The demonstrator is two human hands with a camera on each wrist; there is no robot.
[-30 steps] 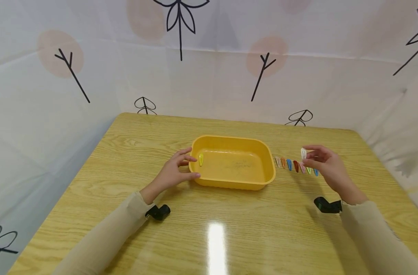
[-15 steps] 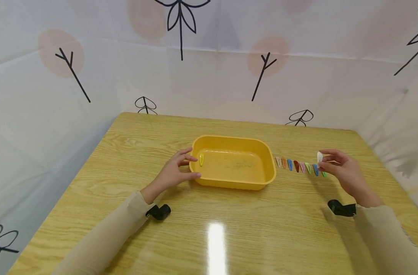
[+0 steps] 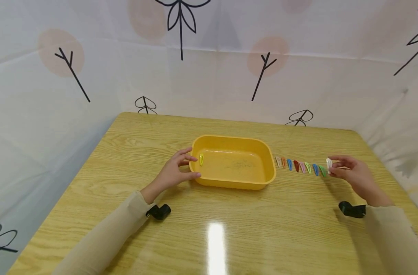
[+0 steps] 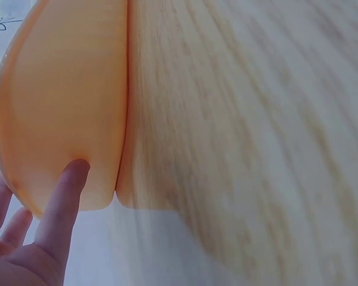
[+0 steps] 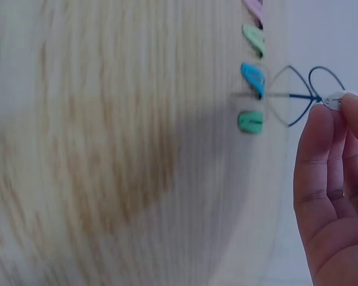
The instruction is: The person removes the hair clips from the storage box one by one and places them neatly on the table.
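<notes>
A white snap hair clip (image 3: 329, 165) is pinched between the thumb and fingers of my right hand (image 3: 353, 176), at the right end of a row of clips. In the right wrist view the white clip (image 5: 332, 100) barely shows past the fingertips. Nearest to it in the row is a green hair clip (image 3: 322, 170). My left hand (image 3: 172, 172) rests against the left end of a yellow basin (image 3: 229, 183), its fingers spread and fairly straight at the rim. Its thumb touches the basin's outer wall (image 4: 65, 107). Inside the basin lies a yellow hair clip (image 3: 201, 159).
Several hair clips lie side by side right of the basin, among them an orange clip (image 3: 283, 162), a dark red clip (image 3: 296, 166) and a blue clip (image 3: 315, 169). All stand on a wooden table (image 3: 250, 221), with a patterned cloth (image 3: 215, 84) hanging behind.
My right hand has carried the white clip rightward and lower along the row, uncovering the pink, light green, blue and green clips. The left hand and basin have stayed put.
</notes>
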